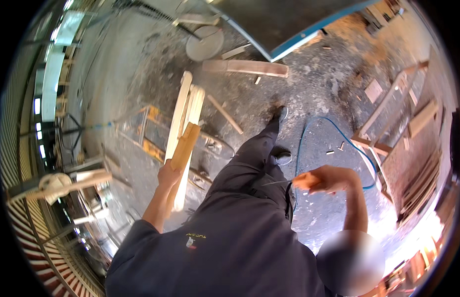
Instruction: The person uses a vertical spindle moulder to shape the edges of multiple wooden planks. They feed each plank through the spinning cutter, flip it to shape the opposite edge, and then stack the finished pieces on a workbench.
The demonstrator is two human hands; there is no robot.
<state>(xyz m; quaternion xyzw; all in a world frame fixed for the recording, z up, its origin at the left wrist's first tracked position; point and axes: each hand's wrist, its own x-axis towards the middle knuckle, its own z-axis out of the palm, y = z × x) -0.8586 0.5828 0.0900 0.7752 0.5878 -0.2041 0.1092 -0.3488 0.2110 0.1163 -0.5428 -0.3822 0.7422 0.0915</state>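
Observation:
My left hand (169, 175) is closed around a short yellowish wooden board (185, 147), held slanting over two longer pale boards. One of those pale boards (177, 116) stretches away beyond it; the other pale board (194, 106) lies alongside. On the other side of my body, my right hand (331, 179) grips an orange-handled tool (303, 181). A thin metallic shaft or blade points from it leftward across my trousers; its exact kind cannot be made out.
A blue hose (334, 123) loops on the floor right of my shoes (283, 158). Ahead are a curved wooden piece (247, 68) and a blue-edged dark table (289, 47). A yellow-and-grey stand (153, 115) is at left, wooden frames (383, 119) at right. Wood scraps litter the floor.

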